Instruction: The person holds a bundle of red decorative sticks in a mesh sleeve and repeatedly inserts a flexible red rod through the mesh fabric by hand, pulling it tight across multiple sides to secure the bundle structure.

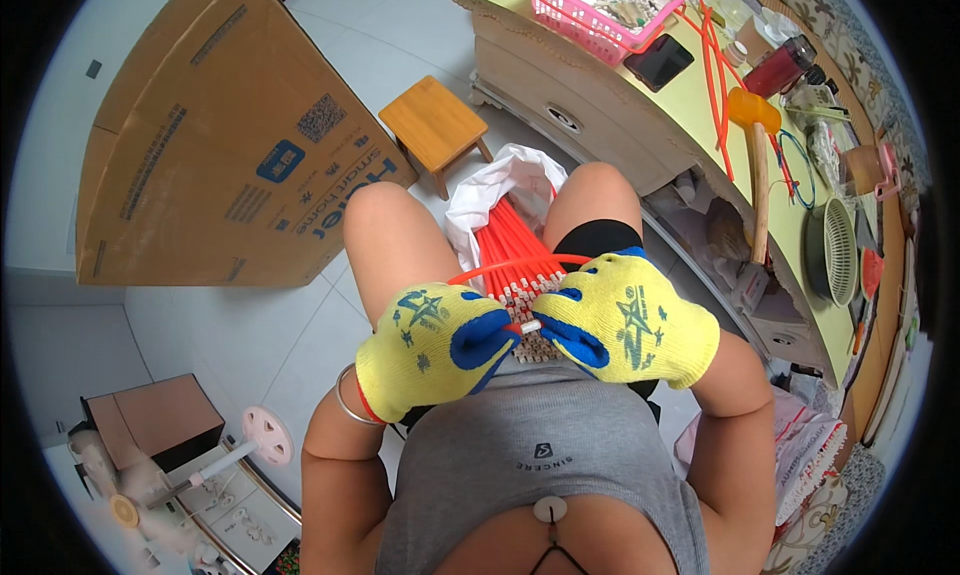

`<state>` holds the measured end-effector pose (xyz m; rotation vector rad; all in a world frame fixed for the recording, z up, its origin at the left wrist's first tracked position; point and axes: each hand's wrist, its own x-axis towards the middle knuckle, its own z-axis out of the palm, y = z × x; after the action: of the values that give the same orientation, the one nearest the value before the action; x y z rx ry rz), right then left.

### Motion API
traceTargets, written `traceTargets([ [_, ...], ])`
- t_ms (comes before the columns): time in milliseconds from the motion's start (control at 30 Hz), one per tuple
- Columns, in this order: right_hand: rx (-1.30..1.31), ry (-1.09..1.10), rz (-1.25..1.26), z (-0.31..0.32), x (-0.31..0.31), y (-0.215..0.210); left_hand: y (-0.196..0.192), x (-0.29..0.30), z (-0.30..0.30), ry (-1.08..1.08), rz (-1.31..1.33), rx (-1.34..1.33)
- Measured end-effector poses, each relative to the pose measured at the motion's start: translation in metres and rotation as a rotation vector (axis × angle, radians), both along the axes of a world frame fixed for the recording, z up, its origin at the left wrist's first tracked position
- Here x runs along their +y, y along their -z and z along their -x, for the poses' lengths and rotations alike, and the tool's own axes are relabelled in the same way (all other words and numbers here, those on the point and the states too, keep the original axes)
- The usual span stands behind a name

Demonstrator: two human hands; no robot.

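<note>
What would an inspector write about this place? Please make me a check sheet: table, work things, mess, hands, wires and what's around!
Surface: pale green tabletop, many things on it.
Job's things: red tube arching between the hands; white end piece; bundle of red tubes, far ends in a white bag.
Clutter: pink basket of small pieces, dark phone, mallet, green basket.
Hands: both gloved; left hand pinches the red tube, right hand the white end piece.
Cables: thin blue cord, perhaps wire.
Surroundings: cardboard box, wooden stool.
</note>
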<state>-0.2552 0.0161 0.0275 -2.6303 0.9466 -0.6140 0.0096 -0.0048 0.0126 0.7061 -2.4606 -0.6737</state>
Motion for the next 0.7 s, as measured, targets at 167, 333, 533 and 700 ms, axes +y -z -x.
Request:
traceTargets([
  [167,0.247,-0.006,-0.088,-0.003,-0.003,-0.009,0.016,0.004,-0.007,0.025,0.130,-0.053],
  [333,0.125,-0.079,0.031,0.006,-0.004,0.029,0.023,0.004,-0.008,0.110,0.149,-0.180],
  [533,-0.129,-0.045,-0.136,0.008,-0.014,0.010,0.023,-0.004,-0.009,0.070,-0.040,-0.019],
  [700,-0.218,-0.043,-0.181,0.008,-0.015,0.027,0.019,-0.011,-0.008,0.103,-0.079,-0.032],
])
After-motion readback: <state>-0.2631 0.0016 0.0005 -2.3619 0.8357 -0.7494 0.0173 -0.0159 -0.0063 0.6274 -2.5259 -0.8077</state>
